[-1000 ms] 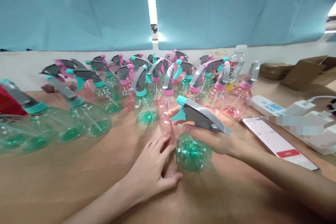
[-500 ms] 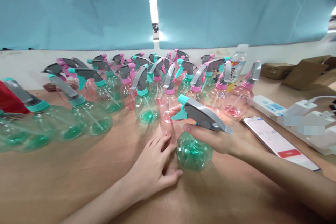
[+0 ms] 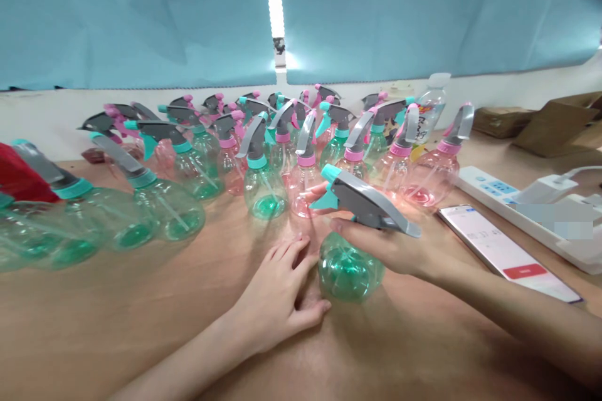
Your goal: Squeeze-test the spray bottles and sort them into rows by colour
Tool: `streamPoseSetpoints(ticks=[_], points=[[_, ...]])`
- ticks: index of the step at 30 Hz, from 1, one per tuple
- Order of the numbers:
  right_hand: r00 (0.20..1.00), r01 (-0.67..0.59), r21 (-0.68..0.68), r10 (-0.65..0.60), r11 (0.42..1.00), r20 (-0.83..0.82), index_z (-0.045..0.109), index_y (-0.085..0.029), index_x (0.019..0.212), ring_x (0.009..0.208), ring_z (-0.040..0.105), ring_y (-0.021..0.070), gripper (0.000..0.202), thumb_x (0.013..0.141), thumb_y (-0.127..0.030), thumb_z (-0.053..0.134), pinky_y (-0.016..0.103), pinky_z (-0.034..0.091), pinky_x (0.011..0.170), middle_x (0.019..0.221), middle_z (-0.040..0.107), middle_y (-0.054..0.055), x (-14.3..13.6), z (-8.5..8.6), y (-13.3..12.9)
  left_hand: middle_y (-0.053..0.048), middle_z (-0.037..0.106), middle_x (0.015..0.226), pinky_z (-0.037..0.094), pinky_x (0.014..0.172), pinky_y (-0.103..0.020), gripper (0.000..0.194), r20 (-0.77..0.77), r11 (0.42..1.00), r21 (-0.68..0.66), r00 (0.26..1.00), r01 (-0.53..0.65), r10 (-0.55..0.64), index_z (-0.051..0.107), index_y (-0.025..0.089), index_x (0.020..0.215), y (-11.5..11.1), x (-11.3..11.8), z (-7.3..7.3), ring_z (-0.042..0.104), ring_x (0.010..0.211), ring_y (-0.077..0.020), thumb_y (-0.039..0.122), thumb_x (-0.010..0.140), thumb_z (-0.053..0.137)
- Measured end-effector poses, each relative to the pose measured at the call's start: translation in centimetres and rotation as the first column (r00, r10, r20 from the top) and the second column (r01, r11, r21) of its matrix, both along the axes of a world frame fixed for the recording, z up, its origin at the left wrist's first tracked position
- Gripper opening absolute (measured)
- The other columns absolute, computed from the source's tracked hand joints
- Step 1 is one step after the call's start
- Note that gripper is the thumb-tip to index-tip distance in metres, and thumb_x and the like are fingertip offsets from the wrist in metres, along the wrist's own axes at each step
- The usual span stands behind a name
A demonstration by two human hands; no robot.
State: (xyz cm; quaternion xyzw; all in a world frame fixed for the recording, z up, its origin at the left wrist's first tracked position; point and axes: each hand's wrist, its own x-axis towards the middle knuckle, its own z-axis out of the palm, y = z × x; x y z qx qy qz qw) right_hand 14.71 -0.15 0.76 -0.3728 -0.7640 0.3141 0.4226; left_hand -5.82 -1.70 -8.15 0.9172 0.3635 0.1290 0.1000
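A green spray bottle with a grey and teal spray head stands on the wooden table, right of centre. My right hand is wrapped round its neck, just under the spray head. Left of this bottle, my left hand rests on the table with its fingers apart and nothing in it. Just behind the hands are another green spray bottle and a pink one.
Several more green and pink spray bottles crowd the back and left. At the right lie a phone and a white power strip with plugs. Farther back are a clear drink bottle, cardboard boxes and a red object at far left.
The view has shifted slightly, so most things sit a little farther right. Both hands keep the same pose, my right hand still round the bottle's neck.
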Motion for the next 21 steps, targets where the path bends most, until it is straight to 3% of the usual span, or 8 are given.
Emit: streamPoseSetpoints(ticks=[4,9,14,17,21], points=[[0.998,0.019,0.033,-0.021,0.999,0.059,0.066,-0.026,0.082,0.081,0.066,0.0185,0.021,0.075,-0.014,0.05,0.031,0.058,0.068,0.079,0.068,0.0,-0.1,0.5,-0.1,-0.021,0.043,0.142,0.034,0.105,-0.055,0.058,-0.015,1.0,-0.012,1.0,-0.008,0.008,0.056,0.011,0.126,0.0,0.2,0.2,0.039,0.13,-0.0395,0.041,0.078,0.069],[0.993,0.056,0.076,-0.064,0.995,0.1,0.069,-0.027,0.092,0.094,0.067,0.0214,0.023,0.077,-0.016,0.054,0.033,0.058,0.075,0.087,0.072,0.001,0.3,0.0,-0.1,-0.022,0.041,0.143,0.033,0.107,-0.055,0.059,-0.041,1.0,-0.026,0.999,-0.012,0.011,0.056,0.01,0.126,-0.1,0.1,0.1,0.038,0.132,-0.0385,0.043,0.079,0.068],[1.0,-0.011,0.023,0.011,1.0,0.007,0.065,-0.025,0.106,0.089,0.07,0.0177,0.033,0.079,-0.012,0.05,0.033,0.058,0.077,0.112,0.071,0.001,0.2,-0.5,-0.1,-0.021,0.028,0.153,0.023,0.112,-0.057,0.064,-0.071,0.998,-0.059,0.997,-0.032,0.028,0.049,0.012,0.135,-0.1,0.1,-0.1,0.023,0.14,-0.0398,0.046,0.083,0.063],[0.999,0.0,0.007,0.0,1.0,-0.035,0.065,-0.025,0.105,0.085,0.07,0.0191,0.032,0.079,-0.013,0.052,0.033,0.059,0.073,0.109,0.071,0.002,0.0,-1.0,-0.1,-0.018,0.022,0.156,0.019,0.112,-0.06,0.067,-0.082,0.995,-0.089,0.996,-0.045,0.038,0.044,0.015,0.14,-0.1,0.1,-0.1,0.016,0.142,-0.0401,0.047,0.083,0.062],[0.989,-0.004,-0.009,0.003,1.0,-0.146,0.064,-0.025,0.105,0.092,0.069,0.0217,0.032,0.078,-0.013,0.053,0.035,0.059,0.074,0.11,0.07,0.004,-0.3,-1.6,0.0,-0.017,0.024,0.156,0.02,0.112,-0.06,0.066,-0.088,0.996,-0.076,0.996,-0.041,0.035,0.044,0.017,0.14,0.0,0.0,-0.2,0.017,0.142,-0.0391,0.048,0.084,0.062]])
